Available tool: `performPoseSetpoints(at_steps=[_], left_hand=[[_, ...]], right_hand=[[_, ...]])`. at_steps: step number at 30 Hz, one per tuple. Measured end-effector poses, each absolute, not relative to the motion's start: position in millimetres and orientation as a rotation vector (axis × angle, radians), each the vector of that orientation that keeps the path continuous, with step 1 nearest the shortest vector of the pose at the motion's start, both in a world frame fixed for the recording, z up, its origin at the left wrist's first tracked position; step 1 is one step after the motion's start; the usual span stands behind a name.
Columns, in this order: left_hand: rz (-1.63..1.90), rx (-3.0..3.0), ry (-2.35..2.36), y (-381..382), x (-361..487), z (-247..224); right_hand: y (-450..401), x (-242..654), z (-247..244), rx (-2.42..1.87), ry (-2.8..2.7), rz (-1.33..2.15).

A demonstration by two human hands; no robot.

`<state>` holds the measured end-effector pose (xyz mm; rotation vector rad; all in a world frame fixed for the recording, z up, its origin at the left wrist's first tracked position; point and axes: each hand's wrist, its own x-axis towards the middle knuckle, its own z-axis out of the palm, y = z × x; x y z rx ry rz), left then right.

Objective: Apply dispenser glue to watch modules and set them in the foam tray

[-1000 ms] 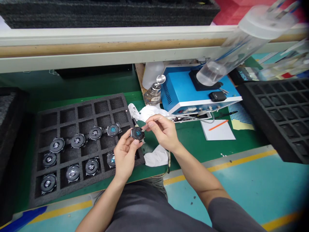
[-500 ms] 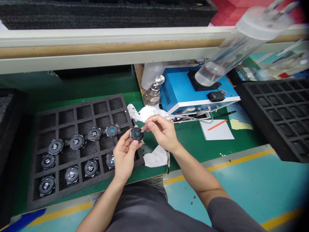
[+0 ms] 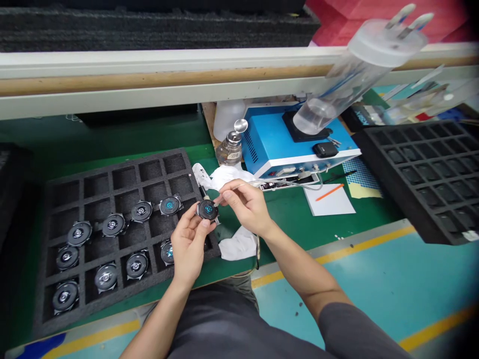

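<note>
My left hand is closed on a round black watch body, its back with a blue-green sensor ring facing up. Between the thumb and fingers of my right hand is a thin pen-like tool, its tip at the watch's right edge; whether it touches cannot be told. A pale tube or cord runs rightward from that hand. Left of my hands lies a black foam tray, where several similar watch bodies sit in or across the compartments.
Behind my hands are white cloths, a glass bottle with its lid raised, and a blue machine bearing a clear cylinder. To the right lie white paper, an orange stick and another foam tray.
The whole view has shifted slightly, so most things appear a little further left. Both hands keep their hold, and the tool tip stays at the watch's edge.
</note>
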<state>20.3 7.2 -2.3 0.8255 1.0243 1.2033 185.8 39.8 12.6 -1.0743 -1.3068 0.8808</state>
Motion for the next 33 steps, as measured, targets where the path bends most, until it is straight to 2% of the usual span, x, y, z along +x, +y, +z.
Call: performPoseSetpoints(at_steps=[33], left_hand=[[1.196,0.846,1.025,7.1,19.8,-2.0]], right_hand=[[39.1,186.1,12.3,-1.074,-1.307,0.89]])
